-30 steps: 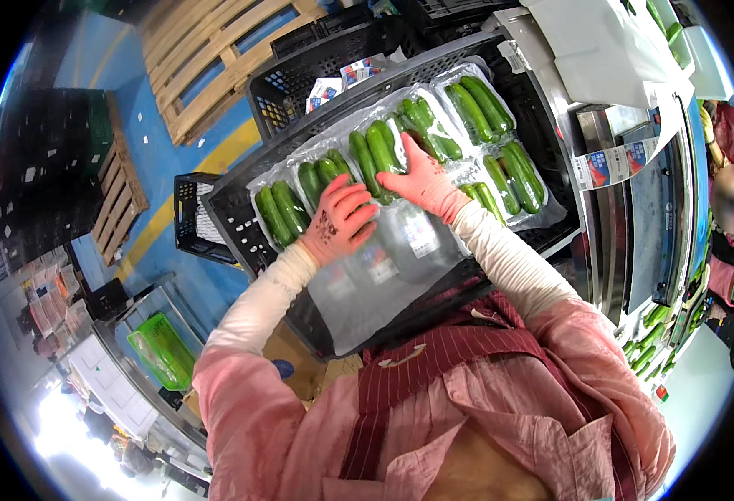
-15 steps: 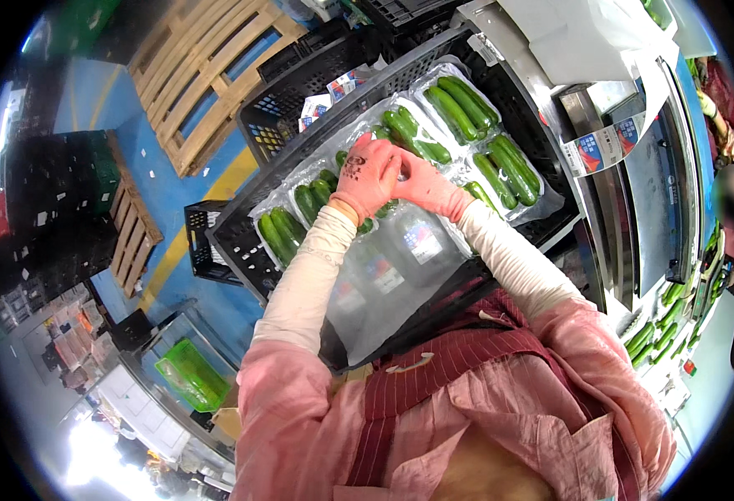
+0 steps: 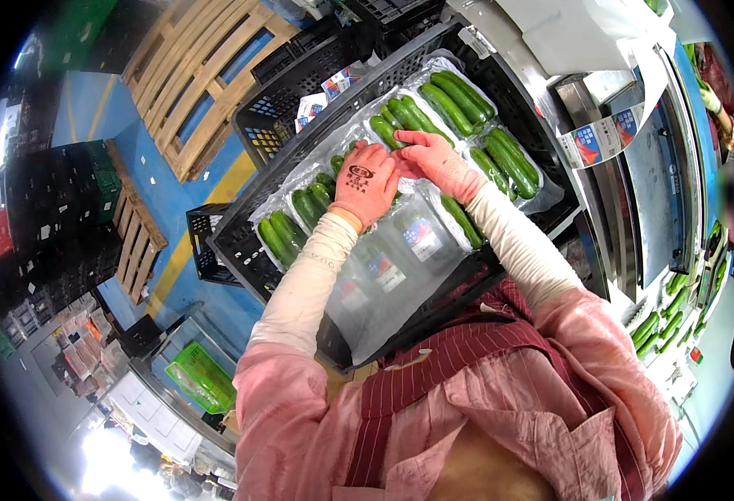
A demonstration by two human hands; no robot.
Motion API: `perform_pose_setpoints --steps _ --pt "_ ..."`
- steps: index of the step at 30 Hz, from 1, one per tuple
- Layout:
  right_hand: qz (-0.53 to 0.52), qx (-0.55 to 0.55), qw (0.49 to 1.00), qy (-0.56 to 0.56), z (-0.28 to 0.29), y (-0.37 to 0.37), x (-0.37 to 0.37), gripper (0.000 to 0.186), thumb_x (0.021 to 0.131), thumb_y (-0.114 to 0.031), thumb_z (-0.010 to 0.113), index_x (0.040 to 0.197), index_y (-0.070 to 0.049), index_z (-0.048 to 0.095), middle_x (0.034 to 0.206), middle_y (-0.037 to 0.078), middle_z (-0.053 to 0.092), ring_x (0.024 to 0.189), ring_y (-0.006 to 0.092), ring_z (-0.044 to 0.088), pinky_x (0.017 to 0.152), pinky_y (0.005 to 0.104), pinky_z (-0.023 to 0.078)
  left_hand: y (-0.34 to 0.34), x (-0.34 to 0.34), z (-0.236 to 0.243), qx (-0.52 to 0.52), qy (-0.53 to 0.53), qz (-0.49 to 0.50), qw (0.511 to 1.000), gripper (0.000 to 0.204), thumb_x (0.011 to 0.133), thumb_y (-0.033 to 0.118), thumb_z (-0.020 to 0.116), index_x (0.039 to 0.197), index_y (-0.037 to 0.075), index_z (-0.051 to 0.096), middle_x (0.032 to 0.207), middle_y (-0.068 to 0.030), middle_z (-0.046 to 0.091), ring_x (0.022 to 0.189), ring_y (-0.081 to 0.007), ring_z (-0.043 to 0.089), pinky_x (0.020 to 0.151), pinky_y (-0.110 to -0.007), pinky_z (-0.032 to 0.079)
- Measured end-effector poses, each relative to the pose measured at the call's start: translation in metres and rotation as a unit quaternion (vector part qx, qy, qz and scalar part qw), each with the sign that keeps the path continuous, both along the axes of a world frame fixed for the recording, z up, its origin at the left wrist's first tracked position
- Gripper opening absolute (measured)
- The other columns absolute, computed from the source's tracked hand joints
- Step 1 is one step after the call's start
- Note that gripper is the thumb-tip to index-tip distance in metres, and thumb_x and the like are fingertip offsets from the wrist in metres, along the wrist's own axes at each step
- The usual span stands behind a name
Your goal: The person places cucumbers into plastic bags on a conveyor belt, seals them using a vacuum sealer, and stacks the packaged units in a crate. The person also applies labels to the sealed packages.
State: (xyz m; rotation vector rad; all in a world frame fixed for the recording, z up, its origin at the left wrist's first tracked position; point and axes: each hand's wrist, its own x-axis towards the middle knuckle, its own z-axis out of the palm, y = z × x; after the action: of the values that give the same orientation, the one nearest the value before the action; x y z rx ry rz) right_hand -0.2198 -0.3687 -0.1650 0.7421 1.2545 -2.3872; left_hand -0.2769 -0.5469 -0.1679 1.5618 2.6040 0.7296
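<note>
A black crate (image 3: 225,230) in front of me holds several film-wrapped trays of green cucumbers (image 3: 459,104). Both my hands wear pink gloves and are over the middle of the packs. My left hand (image 3: 365,184) curls its fingers over the far edge of a cucumber pack (image 3: 339,163), most of which it covers. Just right of it, my right hand (image 3: 440,164) has fingers stretched toward the left hand, lying across another cucumber pack (image 3: 409,117). The hands nearly touch. Translucent film (image 3: 384,309) covers labelled packs in the near part of the crate.
Beyond stands another black crate (image 3: 263,104) with printed labels (image 3: 311,108) inside. A wooden pallet (image 3: 204,79) lies on the blue floor to the left. At right, a metal machine (image 3: 647,192) carries a label strip (image 3: 605,138). A green basket (image 3: 200,376) is at lower left.
My right hand has shifted away from the left one, its fingers now stretched out rather than bunched against it. The left hand has turned flatter, its back showing more. A near-right cucumber pack is more exposed.
</note>
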Motion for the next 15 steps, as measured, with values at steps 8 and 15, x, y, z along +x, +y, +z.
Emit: perform_pose_setpoints --steps 8,15 --pt "0.008 0.031 0.999 0.020 -0.001 0.010 0.005 0.046 0.097 -0.010 0.044 0.139 0.007 0.044 0.111 0.020 0.068 0.094 0.0237 0.069 0.086 0.0328 0.057 0.002 -0.002 -0.003 -0.002 -0.007 0.008 1.000 0.013 0.086 0.018 0.063 0.085 0.006 0.057 0.097 -0.0127 0.059 0.097 -0.0348 0.057 0.091 -0.048 0.045" --pt "-0.001 -0.002 1.000 0.014 0.011 0.018 0.003 0.042 0.096 -0.008 0.041 0.136 0.006 0.047 0.111 0.022 0.068 0.095 0.0275 0.070 0.087 0.0362 0.058 0.006 0.001 -0.003 0.009 0.009 0.030 0.999 0.013 0.085 0.017 0.064 0.086 0.005 0.058 0.098 -0.0137 0.059 0.099 -0.0352 0.058 0.097 -0.049 0.044"
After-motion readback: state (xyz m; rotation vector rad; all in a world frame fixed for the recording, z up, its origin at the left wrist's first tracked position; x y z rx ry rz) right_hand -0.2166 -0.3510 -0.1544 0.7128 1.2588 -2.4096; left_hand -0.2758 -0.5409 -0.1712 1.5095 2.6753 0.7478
